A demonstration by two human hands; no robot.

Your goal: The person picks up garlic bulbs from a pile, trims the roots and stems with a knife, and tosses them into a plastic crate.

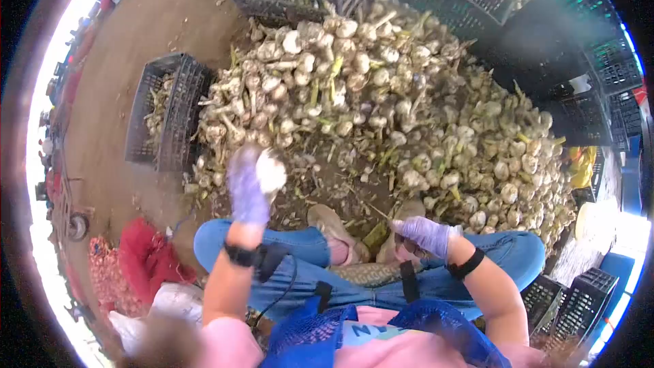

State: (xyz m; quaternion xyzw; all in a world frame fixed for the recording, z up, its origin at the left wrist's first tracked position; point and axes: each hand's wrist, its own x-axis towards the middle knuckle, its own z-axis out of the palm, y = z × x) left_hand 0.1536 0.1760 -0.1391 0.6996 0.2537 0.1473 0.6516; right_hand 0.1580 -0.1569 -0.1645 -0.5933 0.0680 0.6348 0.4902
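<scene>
My left hand (247,184), in a purple glove and smeared by motion, is closed around a white garlic bulb (271,173) at the near edge of a big heap of garlic (354,82). Over my right knee, my right hand (426,235), gloved too, has its fingers wrapped together. A thin, stick-like thing (379,212) juts from its fingertips toward the upper left; I cannot tell what kind of thing it is. Between the hands, dirt and garlic scraps (320,184) cover the ground in front of my shoes (334,228).
A dark crate (184,112) with garlic stands left of the heap, another crate (279,7) with trimmings behind it. More crates (443,0) line the back right. A red mesh sack (153,259) lies at the left, and black crates (586,300) stand at the lower right.
</scene>
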